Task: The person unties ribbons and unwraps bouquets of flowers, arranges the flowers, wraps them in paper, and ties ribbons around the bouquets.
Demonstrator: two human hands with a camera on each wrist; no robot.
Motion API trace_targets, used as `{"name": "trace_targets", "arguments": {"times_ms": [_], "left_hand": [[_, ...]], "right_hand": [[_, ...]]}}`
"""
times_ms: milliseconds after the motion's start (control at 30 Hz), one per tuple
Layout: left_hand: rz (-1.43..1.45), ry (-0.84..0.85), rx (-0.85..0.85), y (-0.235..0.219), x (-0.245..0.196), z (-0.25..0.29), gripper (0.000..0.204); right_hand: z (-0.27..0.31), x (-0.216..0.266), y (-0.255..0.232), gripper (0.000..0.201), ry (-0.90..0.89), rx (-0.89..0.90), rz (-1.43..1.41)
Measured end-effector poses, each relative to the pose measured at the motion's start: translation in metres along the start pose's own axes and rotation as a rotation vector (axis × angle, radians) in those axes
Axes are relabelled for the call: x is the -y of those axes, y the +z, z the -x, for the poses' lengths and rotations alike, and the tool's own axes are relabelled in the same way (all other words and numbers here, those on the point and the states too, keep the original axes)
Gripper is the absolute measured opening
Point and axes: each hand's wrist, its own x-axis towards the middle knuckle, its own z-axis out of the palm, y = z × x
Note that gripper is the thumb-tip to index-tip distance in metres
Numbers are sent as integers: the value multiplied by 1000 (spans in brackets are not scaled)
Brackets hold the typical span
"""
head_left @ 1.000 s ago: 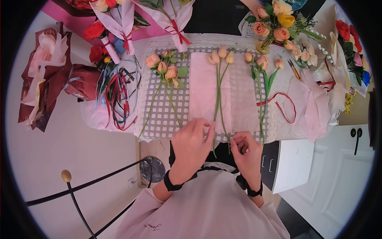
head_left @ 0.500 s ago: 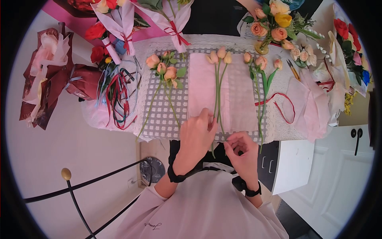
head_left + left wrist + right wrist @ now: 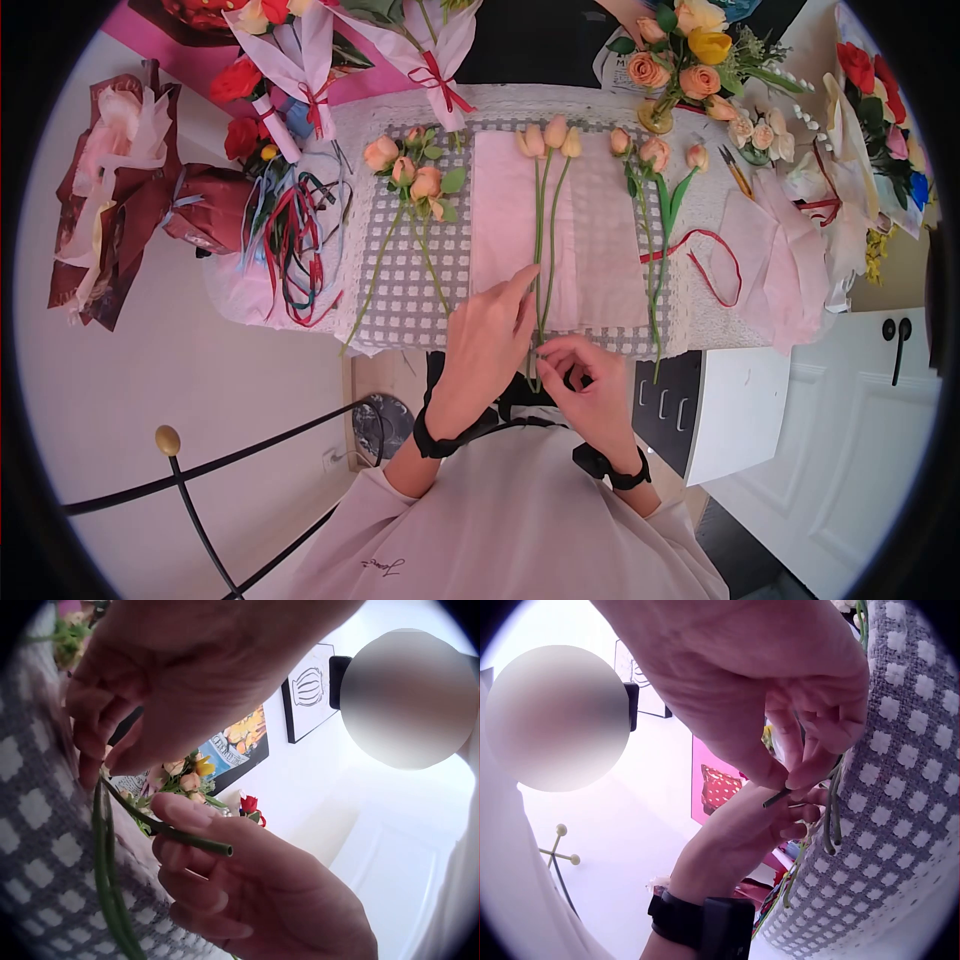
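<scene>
Three peach tulips [image 3: 555, 134] lie with their heads away from the body, their stems [image 3: 540, 240] running over folded pink paper [image 3: 498, 205]. The left hand [image 3: 487, 335] is at the lower stems; in the left wrist view its fingertips pinch them where they meet, with the left hand [image 3: 187, 682] above the right hand [image 3: 262, 885]. One cut stem end [image 3: 214, 845] slants away from the other stems there. In the right wrist view, the thumb and a finger of the right hand [image 3: 780, 690] pinch that stem just above its end [image 3: 775, 799].
Peach roses [image 3: 425, 182] lie left of the paper, and more flowers [image 3: 655, 155] right of it, on a grey checked cloth [image 3: 395, 265]. Tangled ribbons [image 3: 295, 235], a red ribbon [image 3: 735, 265], scissors [image 3: 737, 172] and wrapped bouquets [image 3: 440, 75] surround it.
The right hand has moved left toward the left hand, bringing the rightmost tulip's stem closer to the others. The left hand's raised finger has shifted slightly along the stems.
</scene>
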Motion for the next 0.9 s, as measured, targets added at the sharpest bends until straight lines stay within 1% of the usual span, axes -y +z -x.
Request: {"name": "trace_targets", "arguments": {"times_ms": [67,133,233,333,400,533,600,733,800,833,900], "left_hand": [[-24,2,2,-1,-1,0,30],[-85,67,0,-3,-2,-1,31],[-152,70,16,-4,-5,-1,34],[-151,78,10,0,-2,1,33],[-139,79,2,1,-2,1,32],[-136,75,-3,2,-3,2,32],[-128,68,1,3,-2,2,32],[-110,55,7,3,0,4,30],[-99,41,0,4,2,5,30],[-87,28,-4,5,2,5,30],[-59,20,18,4,3,4,28]], "right_hand": [[0,2,0,13,2,7,9],[0,2,0,12,3,19,20],[2,1,-3,10,-31,54,68],[5,1,-5,8,0,13,98],[6,-1,-7,9,-15,-134,263],[8,-11,-8,8,9,-130,271],[9,-10,-4,12,110,-96,181],[9,-5,-2,14,149,-35,94],[8,-4,-1,15,190,14,-51],[8,-4,-1,15,190,13,-51],[7,-4,-1,16,219,50,-180]]}}
